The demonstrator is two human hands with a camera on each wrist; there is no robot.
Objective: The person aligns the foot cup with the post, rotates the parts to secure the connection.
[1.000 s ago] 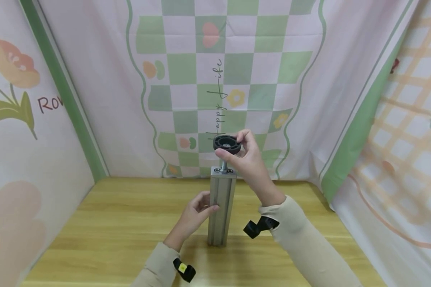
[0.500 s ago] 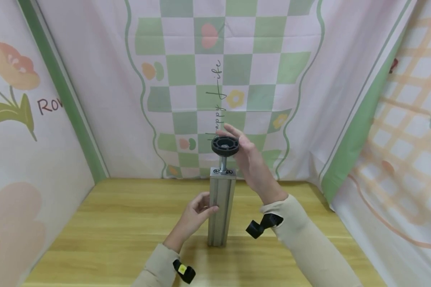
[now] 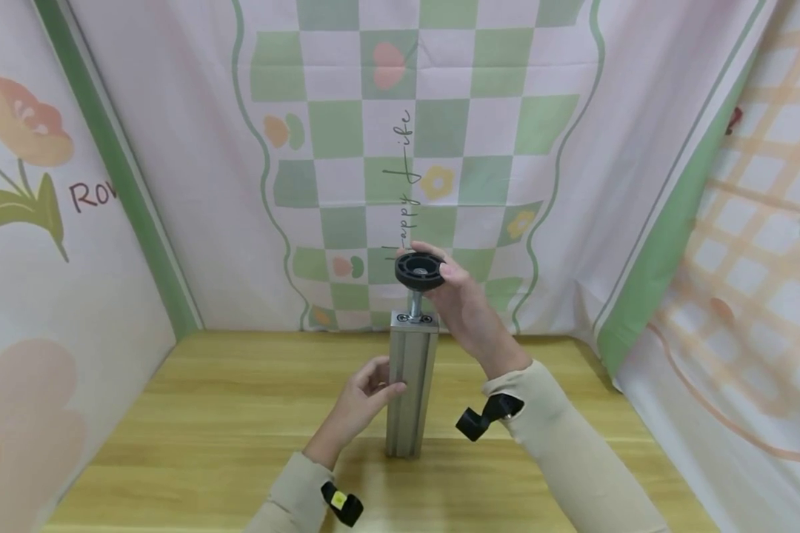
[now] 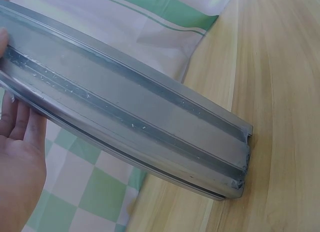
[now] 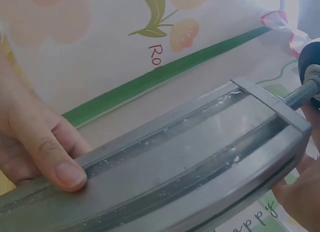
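Note:
An aluminum profile [image 3: 410, 392] stands upright on the table, its grooved side filling much of the left wrist view. My left hand [image 3: 360, 400] grips it around the middle, with the thumb on the near face. From the profile's top end plate rises a threaded stud [image 3: 415, 304] bearing a black round leveling foot [image 3: 410, 280], pad upward. My right hand [image 3: 470, 318] holds the foot's right rim, thumb at the edge and fingers behind it. In the right wrist view, metal thread [image 5: 300, 94] shows between the end plate and the foot.
Beneath the profile lies a wood-grain table [image 3: 207, 422]. Patterned cloth [image 3: 347, 126] hangs at the back, with printed cloth walls at left and right. A black wrist mount [image 3: 490, 416] sits on the right sleeve, another on the left.
My right hand let its thumb off the foot, spread its fingers around behind it, then brought the thumb back to the right rim. The left hand and profile stayed still.

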